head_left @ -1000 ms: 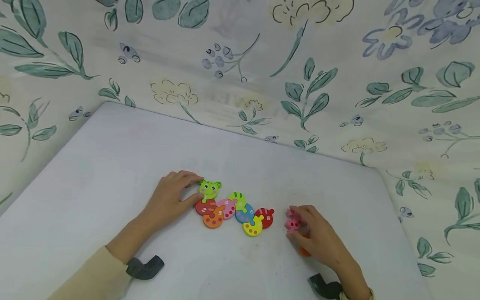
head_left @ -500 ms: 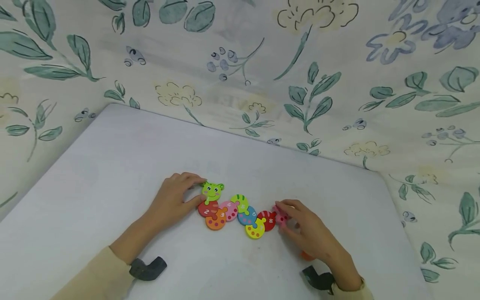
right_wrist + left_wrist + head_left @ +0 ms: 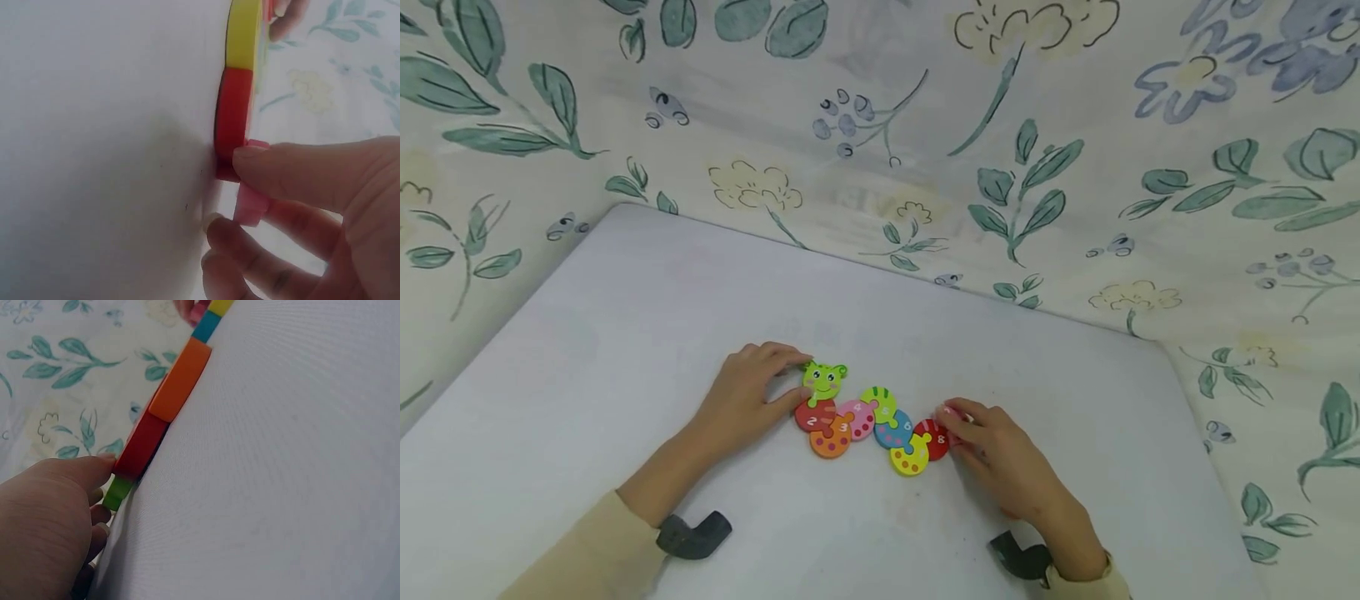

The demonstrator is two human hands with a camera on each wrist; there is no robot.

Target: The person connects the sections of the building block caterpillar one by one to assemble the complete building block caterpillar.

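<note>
A chain of wooden caterpillar puzzle pieces lies across the white table, numbered and in several colours. At its left end my left hand grips the green caterpillar-head piece between thumb and fingers; the thumb also meets the edge of the red piece 2. At the other end, my right hand pinches a pink puzzle piece against the red piece 8. The pink piece sits slightly above the red one's knob, tilted; fingers hide most of it in the head view. Yellow and blue pieces join the chain.
A sliver of a loose orange piece shows beneath the right wrist. Behind the white table and at its sides hangs floral-patterned cloth. Dark curved wrist mounts stick out near both sleeves.
My right hand has carried the pink piece left, from beside the chain to the red piece 8, and now covers most of it. My left hand keeps its place on the green head piece.
</note>
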